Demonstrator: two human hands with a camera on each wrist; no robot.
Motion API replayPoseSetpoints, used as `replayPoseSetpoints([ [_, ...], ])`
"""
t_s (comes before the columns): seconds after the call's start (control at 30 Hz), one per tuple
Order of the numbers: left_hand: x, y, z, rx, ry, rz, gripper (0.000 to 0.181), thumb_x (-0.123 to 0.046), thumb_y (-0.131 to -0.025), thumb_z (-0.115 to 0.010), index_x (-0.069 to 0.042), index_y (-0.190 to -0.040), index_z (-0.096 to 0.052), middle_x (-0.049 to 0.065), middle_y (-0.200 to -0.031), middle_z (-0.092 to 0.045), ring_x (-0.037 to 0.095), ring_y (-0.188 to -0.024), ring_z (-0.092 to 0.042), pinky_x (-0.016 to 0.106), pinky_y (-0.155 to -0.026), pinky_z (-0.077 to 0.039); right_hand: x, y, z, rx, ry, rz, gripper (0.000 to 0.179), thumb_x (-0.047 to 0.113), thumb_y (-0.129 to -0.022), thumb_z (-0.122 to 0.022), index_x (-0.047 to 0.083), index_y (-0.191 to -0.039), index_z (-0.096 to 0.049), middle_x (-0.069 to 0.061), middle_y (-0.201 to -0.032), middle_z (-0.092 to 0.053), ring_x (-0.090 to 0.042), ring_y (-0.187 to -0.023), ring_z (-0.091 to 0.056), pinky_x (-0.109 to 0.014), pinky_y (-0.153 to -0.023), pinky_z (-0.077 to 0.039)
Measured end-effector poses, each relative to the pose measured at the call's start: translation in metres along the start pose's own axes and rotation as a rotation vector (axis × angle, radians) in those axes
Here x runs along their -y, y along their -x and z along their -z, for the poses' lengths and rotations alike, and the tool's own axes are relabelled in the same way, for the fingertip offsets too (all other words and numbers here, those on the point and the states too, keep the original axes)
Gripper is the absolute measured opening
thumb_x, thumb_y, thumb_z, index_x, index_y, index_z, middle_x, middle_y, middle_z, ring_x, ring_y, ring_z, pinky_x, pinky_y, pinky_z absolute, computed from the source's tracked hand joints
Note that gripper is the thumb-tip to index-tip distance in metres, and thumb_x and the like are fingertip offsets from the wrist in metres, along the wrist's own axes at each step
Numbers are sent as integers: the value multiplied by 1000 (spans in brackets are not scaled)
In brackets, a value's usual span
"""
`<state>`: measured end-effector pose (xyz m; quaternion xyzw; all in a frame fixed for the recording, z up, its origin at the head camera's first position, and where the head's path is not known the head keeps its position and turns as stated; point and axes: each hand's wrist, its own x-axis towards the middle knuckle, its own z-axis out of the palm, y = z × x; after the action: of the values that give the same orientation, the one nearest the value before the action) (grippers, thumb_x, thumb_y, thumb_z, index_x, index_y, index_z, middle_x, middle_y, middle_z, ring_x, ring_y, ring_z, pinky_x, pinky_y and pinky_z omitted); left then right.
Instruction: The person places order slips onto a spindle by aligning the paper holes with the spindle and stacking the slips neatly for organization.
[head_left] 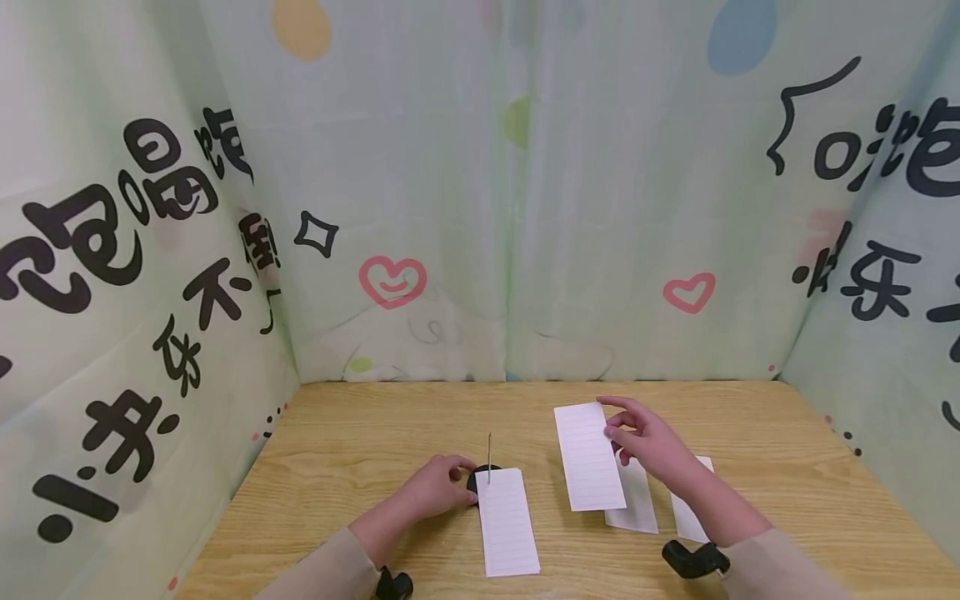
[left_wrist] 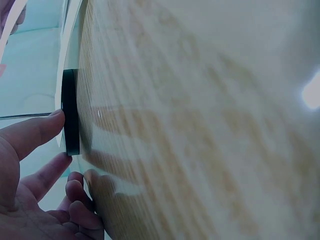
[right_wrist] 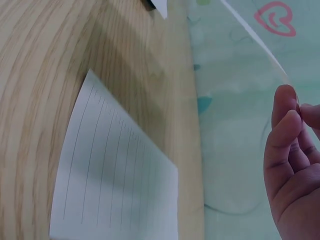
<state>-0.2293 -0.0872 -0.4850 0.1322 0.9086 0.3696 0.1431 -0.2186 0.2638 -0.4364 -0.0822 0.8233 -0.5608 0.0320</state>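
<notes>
"Left side?"
"Left hand (head_left: 441,487), fingers curled, pinches black base (left_wrist: 72,112); its spike (head_left: 490,450) carries ruled paper (head_left: 510,531). No container seen."
"Then?"
"Raised sheet (head_left: 588,467), right of that. Probably light, floppy, easily creased; hold by edges. Right hand (head_left: 654,442), fingertips together, pinches its far right corner. Two more sheets (head_left: 639,506) lie right on table (head_left: 352,425)."

A wooden table (head_left: 360,433) bears a black spiked base (left_wrist: 72,110) and lined sheets (head_left: 639,504).
</notes>
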Motion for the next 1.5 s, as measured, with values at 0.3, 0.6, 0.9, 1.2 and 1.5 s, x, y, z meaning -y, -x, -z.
replayPoseSetpoints([
  [0.3,2,-1,0,-4,-5,-14,43,-19,-84,-80,-13,-123,-66,11,-114,-59,29,-105,-56,49,-91,-46,13,-7,-17,24,-74,33,55,9,-98,-61,5,-148,-39,-19,-102,-56,-24,-76,-58,-31,-62,-53],
  [0.6,3,0,0,2,1,-24,42,-18,-84,-80,-12,-122,-66,11,-113,-60,29,-105,-56,50,-91,-46,19,-11,-34,55,-121,54,51,11,-99,-61,8,-146,-42,-18,-105,-55,-23,-75,-56,-32,-63,-53],
  [0.9,5,-1,-1,1,9,-16,42,-19,-84,-80,-12,-123,-66,11,-113,-59,29,-105,-56,50,-91,-46,26,-16,-44,66,-140,59,50,10,-99,-61,10,-146,-44,-18,-105,-55,-22,-73,-56,-32,-64,-53],
  [1.2,8,-2,-3,-37,42,-10,34,-26,-91,-72,-12,-122,-66,9,-111,-60,26,-101,-56,48,-87,-47,35,-15,-52,79,-159,53,51,10,-98,-62,9,-146,-44,-18,-104,-55,-23,-73,-55,-30,-62,-52],
  [1.5,-6,3,10,-125,193,6,31,-32,-100,-60,-12,-122,-65,2,-103,-59,21,-78,-55,33,-63,-46,35,-16,-61,98,-183,67,50,8,-98,-61,9,-145,-45,-17,-103,-55,-22,-73,-56,-30,-62,-52],
])
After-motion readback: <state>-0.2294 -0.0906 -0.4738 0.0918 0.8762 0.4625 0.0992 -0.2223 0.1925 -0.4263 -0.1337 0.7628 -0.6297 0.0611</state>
